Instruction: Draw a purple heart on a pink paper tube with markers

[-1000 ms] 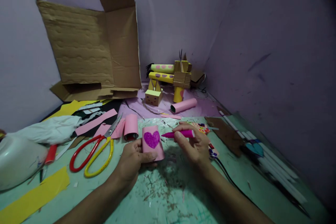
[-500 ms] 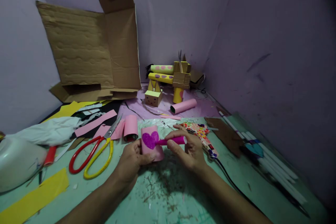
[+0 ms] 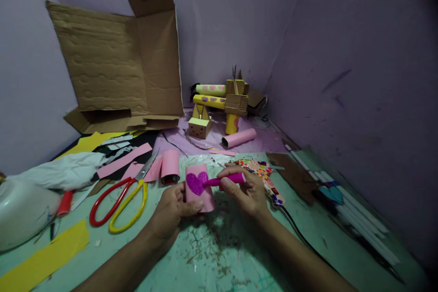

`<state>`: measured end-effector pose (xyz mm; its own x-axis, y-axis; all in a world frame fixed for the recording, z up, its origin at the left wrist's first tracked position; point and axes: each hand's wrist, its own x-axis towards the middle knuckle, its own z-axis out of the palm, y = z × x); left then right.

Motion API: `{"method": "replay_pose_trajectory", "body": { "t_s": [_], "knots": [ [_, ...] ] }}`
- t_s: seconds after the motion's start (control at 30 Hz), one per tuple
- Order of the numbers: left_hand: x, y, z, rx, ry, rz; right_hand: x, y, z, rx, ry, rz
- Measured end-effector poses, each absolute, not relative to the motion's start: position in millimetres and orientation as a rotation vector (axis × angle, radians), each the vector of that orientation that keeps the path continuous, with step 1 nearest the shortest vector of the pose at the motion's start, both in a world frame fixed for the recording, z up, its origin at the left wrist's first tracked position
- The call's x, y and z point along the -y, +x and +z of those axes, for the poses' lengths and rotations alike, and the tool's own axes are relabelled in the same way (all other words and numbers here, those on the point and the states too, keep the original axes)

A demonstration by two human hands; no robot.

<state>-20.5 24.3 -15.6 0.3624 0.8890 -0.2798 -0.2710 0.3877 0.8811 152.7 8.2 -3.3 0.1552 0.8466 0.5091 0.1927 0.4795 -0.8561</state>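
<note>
My left hand grips a pink paper tube by its left side, thumb across the lower front. A purple heart, coloured in, covers much of the tube's face. Between the thumb and fingers of my right hand is a magenta marker, its tip touching the heart's right edge. Behind my left hand stands another pink tube. Scissors with one red and one yellow handle lie open to the left. A floral-patterned glue gun rests just beyond my right hand.
Yellow box figures and a lying pink tube are at the back. Opened cardboard leans on the wall. Several markers lie at right, a yellow paper strip at front left. A black cord trails past my right forearm.
The paper tube and my left hand have shifted very slightly right and down. The marker has shifted slightly too, its tip still on the heart's right edge.
</note>
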Motion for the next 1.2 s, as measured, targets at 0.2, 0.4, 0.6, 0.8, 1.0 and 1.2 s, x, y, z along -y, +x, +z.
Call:
{"method": "replay_pose_trajectory", "body": {
  "t_s": [0.2, 0.4, 0.6, 0.8, 1.0, 1.2],
  "knots": [
    [-22.9, -19.6, -12.4, -0.884, 0.846, 0.871, -6.4, 152.0, -2.8, 1.3, -1.036, 0.712],
    [-23.1, -20.4, -11.7, -0.858, 0.839, 0.861, -6.0, 150.6, -2.6, 1.207, -0.999, 0.772],
    [-21.6, -20.1, -8.2, -0.861, 0.844, 0.872, -7.5, 151.9, -3.4, 1.177, -0.976, 0.795],
    [-21.2, -20.7, -7.5, -0.836, 0.866, 0.858, -8.2, 152.0, -2.5, 1.185, -0.972, 0.787],
    [-21.3, -21.2, -7.2, -0.835, 0.854, 0.857, -9.3, 153.5, -2.6, 1.179, -0.98, 0.818],
    [-20.8, -20.9, -6.3, -0.801, 0.864, 0.832, -10.0, 153.5, -3.3, 1.127, -0.947, 0.851]
  ]
}}
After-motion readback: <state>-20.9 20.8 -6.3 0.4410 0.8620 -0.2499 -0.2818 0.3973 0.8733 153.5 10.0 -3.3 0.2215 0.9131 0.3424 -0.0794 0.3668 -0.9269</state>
